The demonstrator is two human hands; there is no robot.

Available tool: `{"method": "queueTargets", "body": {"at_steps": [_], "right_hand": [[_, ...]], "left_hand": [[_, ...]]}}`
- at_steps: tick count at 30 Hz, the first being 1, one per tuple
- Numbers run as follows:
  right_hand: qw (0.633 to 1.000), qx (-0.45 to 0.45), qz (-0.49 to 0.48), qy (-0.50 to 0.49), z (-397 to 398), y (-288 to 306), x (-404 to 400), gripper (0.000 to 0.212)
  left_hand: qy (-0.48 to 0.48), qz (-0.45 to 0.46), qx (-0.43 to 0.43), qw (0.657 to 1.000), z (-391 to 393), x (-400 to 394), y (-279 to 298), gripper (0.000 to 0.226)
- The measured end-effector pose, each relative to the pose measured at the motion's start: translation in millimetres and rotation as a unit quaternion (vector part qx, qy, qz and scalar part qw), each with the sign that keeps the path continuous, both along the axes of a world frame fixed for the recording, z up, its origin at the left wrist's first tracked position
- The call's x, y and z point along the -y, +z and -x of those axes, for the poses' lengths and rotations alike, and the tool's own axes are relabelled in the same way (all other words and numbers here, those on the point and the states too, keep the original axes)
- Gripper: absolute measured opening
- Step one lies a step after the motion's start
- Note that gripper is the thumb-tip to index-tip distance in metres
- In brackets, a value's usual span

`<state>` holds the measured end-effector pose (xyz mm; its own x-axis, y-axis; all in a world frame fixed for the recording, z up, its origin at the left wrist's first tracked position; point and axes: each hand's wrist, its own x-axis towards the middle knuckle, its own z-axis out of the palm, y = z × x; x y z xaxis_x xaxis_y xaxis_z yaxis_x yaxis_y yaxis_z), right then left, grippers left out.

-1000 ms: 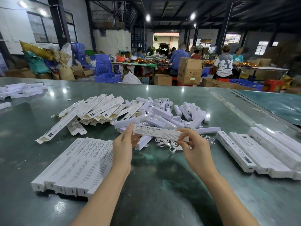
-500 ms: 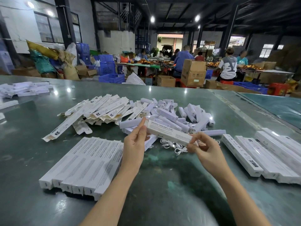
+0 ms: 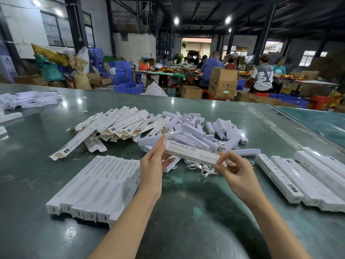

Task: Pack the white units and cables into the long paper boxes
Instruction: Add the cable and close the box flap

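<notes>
I hold one long white paper box (image 3: 190, 152), printed "SMART SENSOR LAMP", a little above the green table. My left hand (image 3: 154, 161) grips its left end. My right hand (image 3: 234, 168) pinches its right end with curled fingers. Behind the box lies a heap of white units (image 3: 197, 131). White cables (image 3: 203, 170) lie coiled under the box, between my hands. A pile of flat unfolded boxes (image 3: 115, 124) sits at the back left of the heap.
A row of closed boxes (image 3: 97, 186) lies at my left, another row (image 3: 306, 176) at my right. More white boxes (image 3: 28, 100) lie at the far left. People work at tables beyond the green table (image 3: 196, 212), among cardboard cartons (image 3: 223, 83) and blue crates.
The box has tilted, its right end dropping lower. Both hands shifted slightly right with it, and my right hand's fingers have curled round the box's right end.
</notes>
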<state>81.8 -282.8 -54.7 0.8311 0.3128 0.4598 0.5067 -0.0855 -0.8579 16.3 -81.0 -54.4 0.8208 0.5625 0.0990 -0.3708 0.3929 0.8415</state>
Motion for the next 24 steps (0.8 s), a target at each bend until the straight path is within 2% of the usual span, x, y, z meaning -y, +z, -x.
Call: {"method": "queueTargets", "body": {"at_steps": [4,9,12,17,24], "right_hand": [[1.0,0.011,0.008,-0.009,0.4,-1.0,1.0,0.025],[0.999,0.032,0.024,-0.037,-0.7,-0.9,1.5,0.04],[0.997,0.051,0.038,-0.052,-1.2,-1.0,1.2,0.042],[0.995,0.066,0.05,-0.058,-3.9,-1.6,2.6,0.046],[0.992,0.091,0.063,-0.059,-3.8,-1.3,1.1,0.049]], "left_hand": [[0.021,0.009,-0.03,0.999,-0.3,2.2,-0.1,0.023],[0.032,-0.097,-0.061,0.993,-1.3,1.6,-1.8,0.029],[0.03,-0.166,-0.061,0.984,-3.2,1.9,-5.5,0.03],[0.035,-0.274,-0.064,0.959,-4.8,1.3,-12.5,0.045],[0.055,-0.309,-0.071,0.947,-1.7,2.1,-10.9,0.046]]}}
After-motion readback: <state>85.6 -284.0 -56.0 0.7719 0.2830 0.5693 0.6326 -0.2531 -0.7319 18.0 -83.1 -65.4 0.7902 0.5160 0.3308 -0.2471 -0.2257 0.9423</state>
